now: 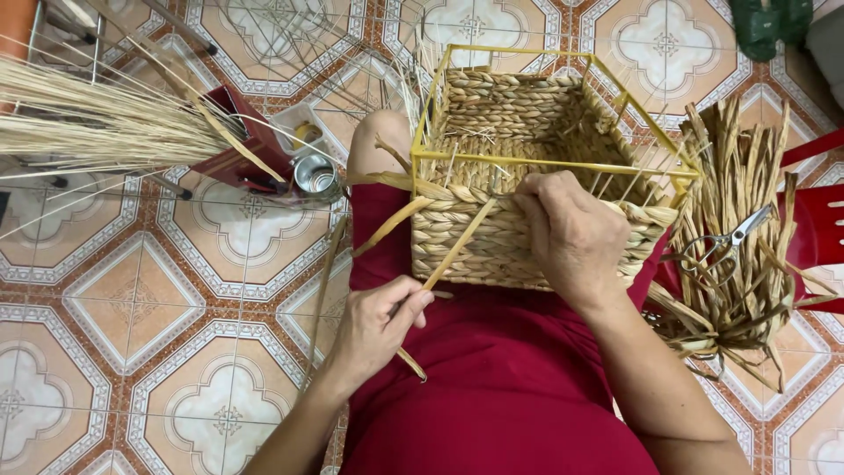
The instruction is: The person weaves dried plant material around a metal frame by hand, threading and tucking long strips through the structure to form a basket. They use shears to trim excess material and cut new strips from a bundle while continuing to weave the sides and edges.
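Scissors lie on a straw bundle right of the basket. The strand slants from the basket's near rim down-left, pinched in the left hand; the right hand clamps the rim weave.

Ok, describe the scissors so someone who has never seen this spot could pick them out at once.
Start at the yellow wire frame of the half-woven basket on the person's lap. Go to its right side, where a heap of dried flat fibre strips lies over a red stool. The scissors rest on top of that heap, the only metal thing among the tan strips.
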